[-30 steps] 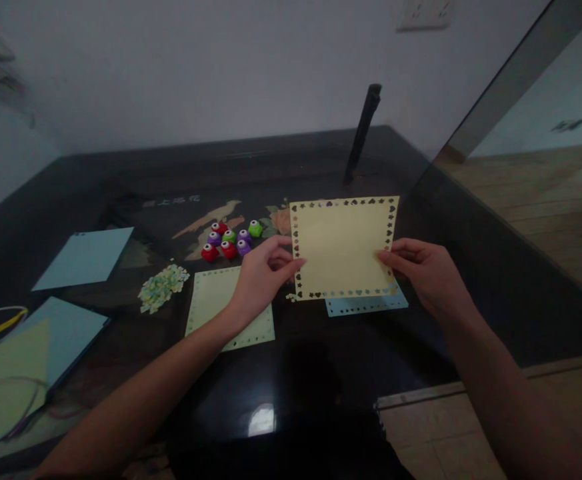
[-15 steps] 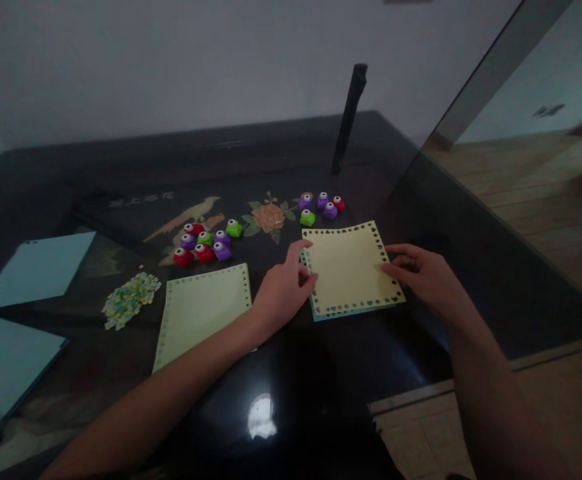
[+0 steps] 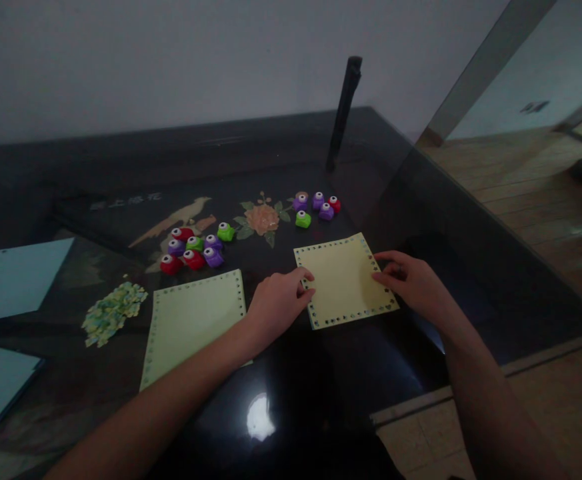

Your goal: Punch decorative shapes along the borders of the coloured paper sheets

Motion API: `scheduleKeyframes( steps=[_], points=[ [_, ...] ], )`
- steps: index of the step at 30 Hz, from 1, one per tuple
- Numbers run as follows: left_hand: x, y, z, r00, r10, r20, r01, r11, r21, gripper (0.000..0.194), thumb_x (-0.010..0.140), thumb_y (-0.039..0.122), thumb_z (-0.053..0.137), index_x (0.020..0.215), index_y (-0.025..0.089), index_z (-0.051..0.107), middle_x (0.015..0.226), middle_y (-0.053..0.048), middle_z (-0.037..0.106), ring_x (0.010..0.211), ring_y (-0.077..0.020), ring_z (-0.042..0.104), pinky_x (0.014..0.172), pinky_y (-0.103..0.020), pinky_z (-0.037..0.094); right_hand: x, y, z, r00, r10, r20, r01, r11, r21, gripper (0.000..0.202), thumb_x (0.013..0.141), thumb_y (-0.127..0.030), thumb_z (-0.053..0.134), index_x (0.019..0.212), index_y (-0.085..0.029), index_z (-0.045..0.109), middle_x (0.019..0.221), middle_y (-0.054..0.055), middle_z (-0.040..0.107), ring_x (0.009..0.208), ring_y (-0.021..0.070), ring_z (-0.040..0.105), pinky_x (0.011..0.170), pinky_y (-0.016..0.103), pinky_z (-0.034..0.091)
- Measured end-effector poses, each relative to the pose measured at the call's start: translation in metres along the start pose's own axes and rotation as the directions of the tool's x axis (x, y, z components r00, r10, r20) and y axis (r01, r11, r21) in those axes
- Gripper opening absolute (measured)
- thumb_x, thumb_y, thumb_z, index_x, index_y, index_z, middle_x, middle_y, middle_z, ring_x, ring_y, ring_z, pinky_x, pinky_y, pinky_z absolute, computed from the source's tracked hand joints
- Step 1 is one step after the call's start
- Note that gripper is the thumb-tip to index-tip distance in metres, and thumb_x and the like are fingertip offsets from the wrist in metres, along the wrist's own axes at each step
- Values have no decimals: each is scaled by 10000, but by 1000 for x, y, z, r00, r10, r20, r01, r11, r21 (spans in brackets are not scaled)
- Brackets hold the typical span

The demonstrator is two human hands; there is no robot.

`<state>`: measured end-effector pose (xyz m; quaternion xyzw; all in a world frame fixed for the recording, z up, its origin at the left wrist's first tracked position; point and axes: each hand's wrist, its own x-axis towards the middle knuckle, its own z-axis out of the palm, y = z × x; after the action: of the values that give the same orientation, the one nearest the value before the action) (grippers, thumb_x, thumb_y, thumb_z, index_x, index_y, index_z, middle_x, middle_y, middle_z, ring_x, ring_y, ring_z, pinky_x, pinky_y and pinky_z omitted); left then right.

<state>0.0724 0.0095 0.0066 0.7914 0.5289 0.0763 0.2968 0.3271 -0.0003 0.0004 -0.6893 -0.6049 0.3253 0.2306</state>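
A yellow paper sheet (image 3: 343,280) with small shapes punched along its border lies in front of me, a sliver of blue showing at its lower left corner. My left hand (image 3: 283,300) grips its left edge, thumb and fingers curled together there. At the opposite edge my right hand (image 3: 411,277) pinches the sheet between thumb and fingers. Left of it rests a pale green-yellow stack of punched paper (image 3: 195,320), partly covered by my left forearm. Beyond the sheet sit several small craft punches (image 3: 301,219) in purple, red and green.
More craft punches (image 3: 194,259) cluster at the centre left. Near them is a pile of paper bits (image 3: 115,312). Blue sheets (image 3: 21,273) lie far left. A black post-like object (image 3: 343,117) stands at the back of the dark glossy table (image 3: 251,150).
Both hands and the yellow sheet have come slightly nearer to me. The blue paper beneath, which stuck out at the left and bottom, is now almost fully covered. The view has shifted a little.
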Motion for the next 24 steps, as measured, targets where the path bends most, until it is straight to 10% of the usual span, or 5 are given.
scheduleKeyframes(
  steps=[24],
  points=[
    [-22, 9, -21, 994, 108, 9, -108, 989, 99, 242, 885, 271, 471, 1099, 229, 577, 820, -21, 708, 724, -205, 657, 637, -297, 468, -1, -1, 1, 960, -266, -90, 241, 945, -221, 232, 769, -327, 611, 939, -176, 658, 772, 50, 587, 656, 186, 557, 604, 330, 464]
  ],
)
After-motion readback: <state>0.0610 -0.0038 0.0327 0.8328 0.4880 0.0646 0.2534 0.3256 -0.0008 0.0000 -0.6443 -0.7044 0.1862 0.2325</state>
